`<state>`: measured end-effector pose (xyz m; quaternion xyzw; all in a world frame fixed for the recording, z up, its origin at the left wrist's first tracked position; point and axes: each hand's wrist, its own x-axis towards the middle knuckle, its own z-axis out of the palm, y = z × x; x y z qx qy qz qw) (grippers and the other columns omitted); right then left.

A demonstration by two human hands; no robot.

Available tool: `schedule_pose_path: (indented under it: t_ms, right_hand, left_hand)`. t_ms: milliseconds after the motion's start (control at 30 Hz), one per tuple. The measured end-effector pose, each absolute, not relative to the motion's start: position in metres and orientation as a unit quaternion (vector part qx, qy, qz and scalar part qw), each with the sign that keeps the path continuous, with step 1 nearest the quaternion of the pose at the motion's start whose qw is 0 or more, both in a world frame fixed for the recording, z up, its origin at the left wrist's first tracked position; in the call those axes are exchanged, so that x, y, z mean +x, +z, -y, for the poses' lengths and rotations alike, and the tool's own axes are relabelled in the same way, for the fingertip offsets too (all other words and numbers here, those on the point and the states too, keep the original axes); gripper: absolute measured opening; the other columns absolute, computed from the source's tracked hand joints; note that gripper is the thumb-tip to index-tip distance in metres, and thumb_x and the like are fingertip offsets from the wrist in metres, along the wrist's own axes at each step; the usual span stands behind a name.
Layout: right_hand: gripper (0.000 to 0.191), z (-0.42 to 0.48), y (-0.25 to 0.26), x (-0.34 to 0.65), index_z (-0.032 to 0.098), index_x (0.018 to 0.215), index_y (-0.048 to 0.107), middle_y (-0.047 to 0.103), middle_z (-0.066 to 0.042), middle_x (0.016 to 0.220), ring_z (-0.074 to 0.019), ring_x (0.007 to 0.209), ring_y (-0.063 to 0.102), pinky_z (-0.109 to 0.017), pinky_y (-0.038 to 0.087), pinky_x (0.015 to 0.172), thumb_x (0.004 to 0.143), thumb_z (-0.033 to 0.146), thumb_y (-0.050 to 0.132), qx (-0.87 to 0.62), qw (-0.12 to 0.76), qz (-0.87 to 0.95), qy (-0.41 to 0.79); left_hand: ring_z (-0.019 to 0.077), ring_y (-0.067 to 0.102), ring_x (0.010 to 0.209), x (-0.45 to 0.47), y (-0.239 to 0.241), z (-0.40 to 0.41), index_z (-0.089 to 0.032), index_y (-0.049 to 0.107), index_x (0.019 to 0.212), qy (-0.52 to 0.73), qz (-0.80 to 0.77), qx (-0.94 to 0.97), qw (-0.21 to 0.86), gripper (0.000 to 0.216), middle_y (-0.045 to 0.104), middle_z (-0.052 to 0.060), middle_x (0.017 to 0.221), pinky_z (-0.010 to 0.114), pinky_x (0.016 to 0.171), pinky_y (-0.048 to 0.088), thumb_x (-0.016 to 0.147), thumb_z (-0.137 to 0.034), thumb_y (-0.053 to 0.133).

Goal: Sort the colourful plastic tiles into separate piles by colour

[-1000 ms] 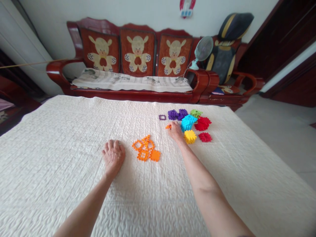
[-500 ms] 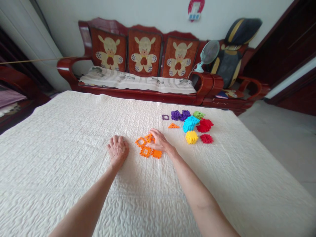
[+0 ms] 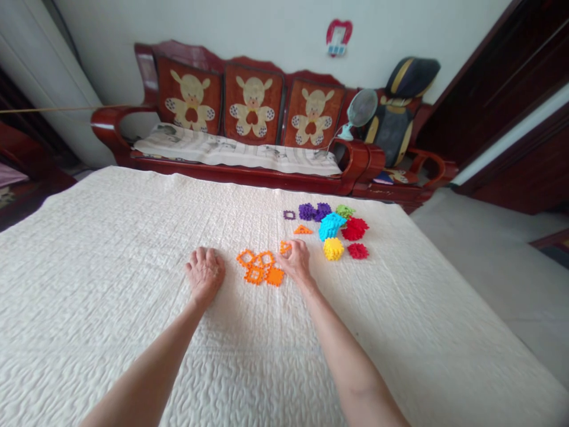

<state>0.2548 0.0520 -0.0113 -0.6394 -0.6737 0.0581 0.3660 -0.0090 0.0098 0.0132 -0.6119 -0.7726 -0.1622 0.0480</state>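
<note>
My left hand [image 3: 205, 274] lies palm down on the cream quilted cloth [image 3: 111, 284], fingers curled, holding nothing. Just to its right lies a flat cluster of orange interlocking tiles [image 3: 260, 268]. My right hand [image 3: 296, 261] sits at the right edge of that cluster and pinches a small orange piece [image 3: 285, 246] between its fingertips. Farther back lie an orange triangle [image 3: 303, 230] and a purple square frame [image 3: 289, 214].
Stacks of toothed tiles sit beyond my right hand: purple [image 3: 313, 211], green [image 3: 344, 210], cyan [image 3: 331, 225], red [image 3: 354, 229], yellow [image 3: 333, 248] and a single red piece [image 3: 358, 251]. A red wooden sofa [image 3: 249, 127] with bear cushions and a small fan [image 3: 361, 110] stand behind.
My right hand left the orange triangle by the stacks, came back to the orange cluster, and now lifts a small orange piece off its right edge. My left hand stayed put.
</note>
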Motion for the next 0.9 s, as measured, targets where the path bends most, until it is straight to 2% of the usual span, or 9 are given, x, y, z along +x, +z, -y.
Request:
schedule_pose_path:
  t_ms: [267, 600, 900]
  right_hand:
    - [0.050, -0.040, -0.030, 0.278, 0.016, 0.112, 0.055, 0.055, -0.015, 0.118, -0.0308, 0.114, 0.049, -0.048, 0.041, 0.098, 0.072, 0.042, 0.067, -0.664, 0.398, 0.632, -0.024]
    - [0.036, -0.034, -0.027, 0.275, 0.017, 0.105, 0.055, 0.059, -0.012, 0.106, -0.0272, 0.104, 0.052, -0.044, 0.043, 0.093, 0.075, 0.036, 0.062, -0.661, 0.390, 0.641, -0.019]
    - [0.037, -0.071, -0.020, 0.287, 0.021, 0.105, 0.051, 0.059, -0.009, 0.106, -0.0260, 0.104, 0.051, -0.045, 0.043, 0.095, 0.073, 0.035, 0.063, -0.630, 0.492, 0.601, -0.025]
  left_hand:
    - [0.0319, 0.044, 0.119, -0.010, 0.013, -0.011, -0.017, 0.059, 0.114, -0.147, 0.777, -0.611, 0.039, 0.037, 0.055, 0.015, 0.120, 0.044, 0.090, 0.039, 0.094, -0.032, 0.032]
    - [0.0313, 0.045, 0.119, -0.009, 0.014, -0.011, -0.017, 0.059, 0.113, -0.145, 0.779, -0.608, 0.034, 0.037, 0.055, 0.015, 0.120, 0.043, 0.090, 0.038, 0.094, -0.032, 0.031]
    - [0.0306, 0.045, 0.119, -0.010, 0.012, -0.010, -0.017, 0.058, 0.116, -0.155, 0.772, -0.615, 0.053, 0.038, 0.055, 0.014, 0.121, 0.043, 0.089, 0.038, 0.095, -0.033, 0.030]
